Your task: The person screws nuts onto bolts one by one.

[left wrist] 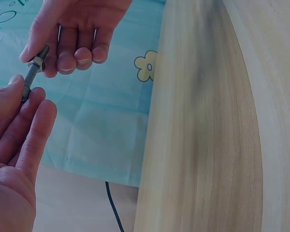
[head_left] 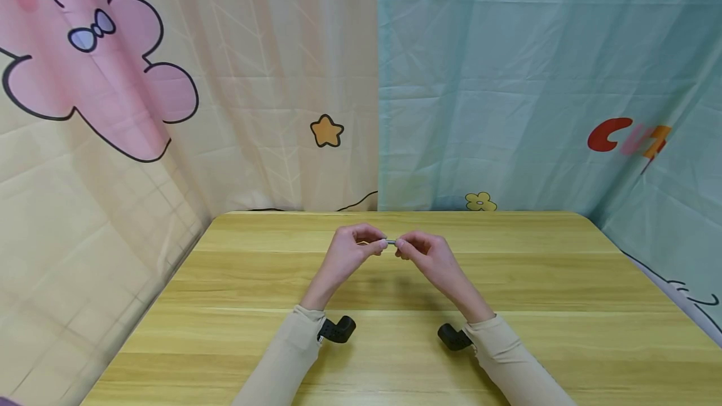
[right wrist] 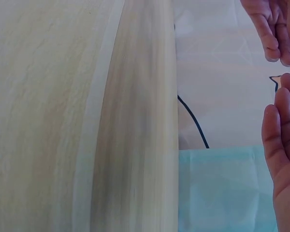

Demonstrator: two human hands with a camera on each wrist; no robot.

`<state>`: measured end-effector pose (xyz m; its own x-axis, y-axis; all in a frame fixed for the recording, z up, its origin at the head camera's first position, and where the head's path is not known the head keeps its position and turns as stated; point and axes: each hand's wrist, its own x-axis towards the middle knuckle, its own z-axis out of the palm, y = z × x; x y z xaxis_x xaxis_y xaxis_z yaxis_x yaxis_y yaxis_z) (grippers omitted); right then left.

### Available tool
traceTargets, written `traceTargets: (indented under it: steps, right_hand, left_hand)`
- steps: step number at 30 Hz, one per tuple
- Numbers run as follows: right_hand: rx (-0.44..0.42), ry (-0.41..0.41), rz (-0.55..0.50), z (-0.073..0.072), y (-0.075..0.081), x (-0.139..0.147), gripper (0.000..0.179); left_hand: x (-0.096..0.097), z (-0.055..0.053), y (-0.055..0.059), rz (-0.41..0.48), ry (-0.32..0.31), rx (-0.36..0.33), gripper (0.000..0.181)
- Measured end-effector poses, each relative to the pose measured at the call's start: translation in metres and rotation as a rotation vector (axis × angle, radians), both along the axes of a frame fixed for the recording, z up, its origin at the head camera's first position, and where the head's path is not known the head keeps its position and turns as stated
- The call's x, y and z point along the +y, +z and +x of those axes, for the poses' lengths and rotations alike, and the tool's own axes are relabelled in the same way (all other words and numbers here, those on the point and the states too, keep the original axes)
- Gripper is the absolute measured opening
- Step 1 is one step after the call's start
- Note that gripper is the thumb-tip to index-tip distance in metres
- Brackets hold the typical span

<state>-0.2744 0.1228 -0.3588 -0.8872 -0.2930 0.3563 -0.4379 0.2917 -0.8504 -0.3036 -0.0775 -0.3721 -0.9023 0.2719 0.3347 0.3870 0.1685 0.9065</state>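
A small metal bolt (head_left: 391,242) spans the gap between both hands, held above the table. My left hand (head_left: 351,250) pinches one end of it between thumb and fingers. On the other end, my right hand (head_left: 427,253) has thumb and index finger pinched at a nut (left wrist: 37,63). Bare thread of the bolt (left wrist: 31,76) shows between the hands in the left wrist view, and its dark tip sticks out past the nut. The other fingers of the right hand (left wrist: 82,34) hang loosely bent. In the right wrist view only a sliver at the frame's edge shows between the hands.
Beneath the hands lies a wood-grain table (head_left: 259,281). Printed curtains, one beige (head_left: 254,80) and one teal (head_left: 479,80), hang behind it. Black wrist mounts (head_left: 338,329) sit at the cuffs. A dark line (left wrist: 114,205) runs beyond the table edge.
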Motion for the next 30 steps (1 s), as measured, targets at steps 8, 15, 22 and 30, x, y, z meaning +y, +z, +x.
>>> traceTargets:
  steps: [8,15,22,30]
  right_hand:
    - [-0.014,-0.025,0.003,0.0015,0.0012,-0.0007,0.017]
    - [0.074,0.036,-0.039,0.0008,0.0011,-0.0004,0.023]
    - [0.097,0.064,-0.058,0.0006,-0.0001,-0.0002,0.017]
    - [0.022,0.038,-0.049,0.0002,-0.0011,0.0004,0.016]
  left_hand:
    - [0.0002,-0.0007,-0.0004,0.004,-0.004,-0.005,0.007]
    - [-0.0006,0.0000,-0.0003,-0.007,0.003,-0.008,0.007]
    - [-0.0005,0.0005,-0.0001,0.002,0.001,-0.007,0.008]
    - [-0.0006,0.0009,0.0000,0.010,-0.006,-0.015,0.008]
